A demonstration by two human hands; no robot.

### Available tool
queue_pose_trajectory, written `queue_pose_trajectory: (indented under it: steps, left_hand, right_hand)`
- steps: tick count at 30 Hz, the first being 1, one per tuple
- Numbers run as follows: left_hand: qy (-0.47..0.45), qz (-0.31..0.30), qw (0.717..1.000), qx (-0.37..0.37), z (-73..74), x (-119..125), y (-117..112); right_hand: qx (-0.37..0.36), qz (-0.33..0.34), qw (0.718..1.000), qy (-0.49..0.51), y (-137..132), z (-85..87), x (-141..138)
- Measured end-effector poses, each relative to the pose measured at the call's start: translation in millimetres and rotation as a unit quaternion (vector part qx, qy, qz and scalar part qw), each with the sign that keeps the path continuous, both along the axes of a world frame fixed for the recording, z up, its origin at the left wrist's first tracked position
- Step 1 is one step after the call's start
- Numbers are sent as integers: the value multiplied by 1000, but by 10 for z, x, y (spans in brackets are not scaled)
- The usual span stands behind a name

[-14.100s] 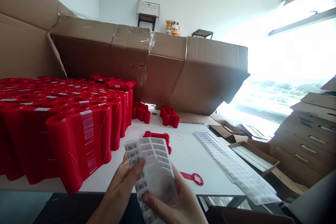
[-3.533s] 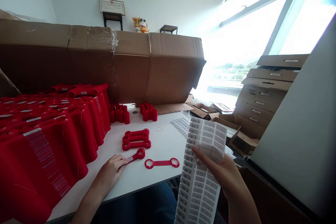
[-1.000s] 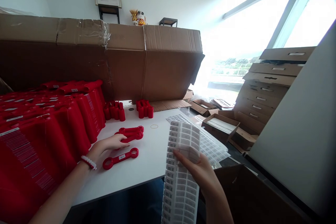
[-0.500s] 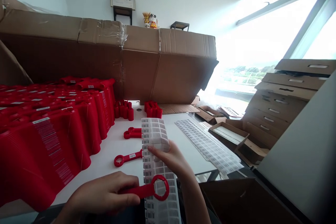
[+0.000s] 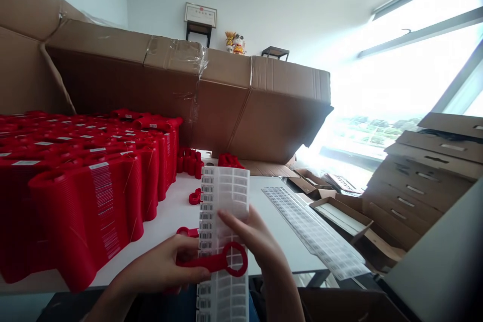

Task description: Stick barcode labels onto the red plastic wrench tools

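Since a second ago, left hand [image 5: 166, 266] has brought a red ring-ended piece [image 5: 211, 262] off the table [image 5: 279, 241] to just in front of the label sheet [image 5: 226, 188]; left fingers pinch its bar, contact with the sheet unclear. Right hand [image 5: 260, 236] pinches the sheet, thumb on its face, other fingers mostly hidden. Barcode labels [image 5: 206, 214] jut past the sheet's left edge, so I'd expect one could stick to the left fingers or bar and crease; single mid-height grip also means a ring bump could buckle the sheet.
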State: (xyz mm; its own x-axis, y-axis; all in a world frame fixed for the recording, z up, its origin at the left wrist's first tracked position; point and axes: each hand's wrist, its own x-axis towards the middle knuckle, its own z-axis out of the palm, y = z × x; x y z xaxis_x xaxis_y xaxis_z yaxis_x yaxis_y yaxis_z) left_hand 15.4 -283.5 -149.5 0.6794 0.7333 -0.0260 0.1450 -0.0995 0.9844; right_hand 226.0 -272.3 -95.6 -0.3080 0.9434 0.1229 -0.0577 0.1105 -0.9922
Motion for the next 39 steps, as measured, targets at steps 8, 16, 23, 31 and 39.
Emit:
queue_pose_trajectory:
  steps: [8,16,23,31,39]
  left_hand:
    - [-16,76,996,35,145,-49,-120]
    - [124,175,971,109,161,-118,-192]
    - [-64,371,920,109,97,-296,-69]
    - [-230,477,840,117,244,-449,-60]
    - [-292,476,824,96,230,-450,-70]
  right_hand:
    - [18,32,998,-50,-200,-154,126]
    - [-24,21,996,-81,-180,-221,47]
    - [2,3,993,-122,-201,-259,-74]
    - [65,9,965,-253,-297,-245,-298]
    - [71,30,963,-257,-360,-105,-332]
